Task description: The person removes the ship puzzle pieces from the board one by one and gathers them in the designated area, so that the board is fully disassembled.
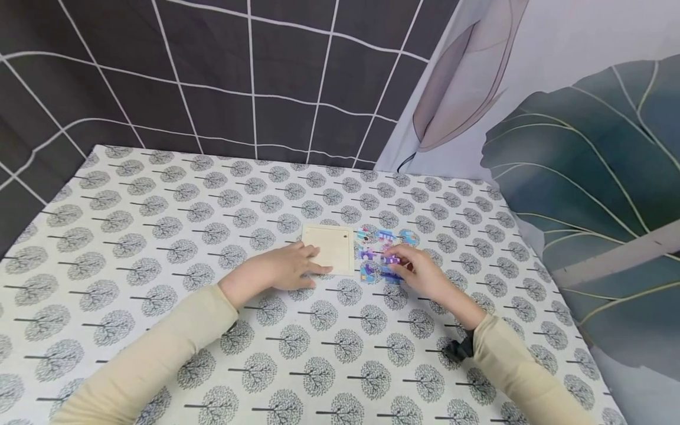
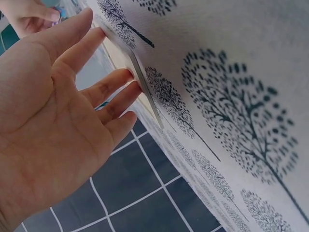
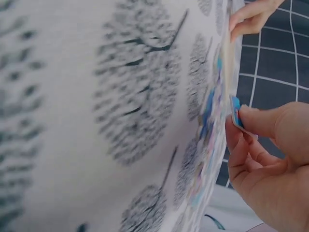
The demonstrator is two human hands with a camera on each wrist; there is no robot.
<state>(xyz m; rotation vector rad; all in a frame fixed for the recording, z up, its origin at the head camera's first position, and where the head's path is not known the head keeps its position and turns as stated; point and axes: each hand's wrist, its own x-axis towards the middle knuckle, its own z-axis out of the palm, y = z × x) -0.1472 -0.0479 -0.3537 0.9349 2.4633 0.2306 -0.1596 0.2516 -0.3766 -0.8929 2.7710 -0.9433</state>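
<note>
My left hand point(image 1: 289, 267) rests its spread fingers on the left edge of a square, pale wooden puzzle board point(image 1: 336, 251) with a raised border. In the left wrist view the fingers lie straight along the board's edge. Just right of the board, my right hand point(image 1: 424, 273) is over a group of blue and purple puzzle pieces point(image 1: 369, 273). Between thumb and fingers it pinches one small blue puzzle piece point(image 3: 235, 110), tilted up above the cloth in the right wrist view. The fingers partly hide the pieces under the hand in the head view.
A white tablecloth point(image 1: 321, 378) printed with grey trees covers the table. Behind it hangs a dark curtain point(image 1: 212, 65) with white grid lines. A pale curtain point(image 1: 574, 165) with large leaves hangs along the right side.
</note>
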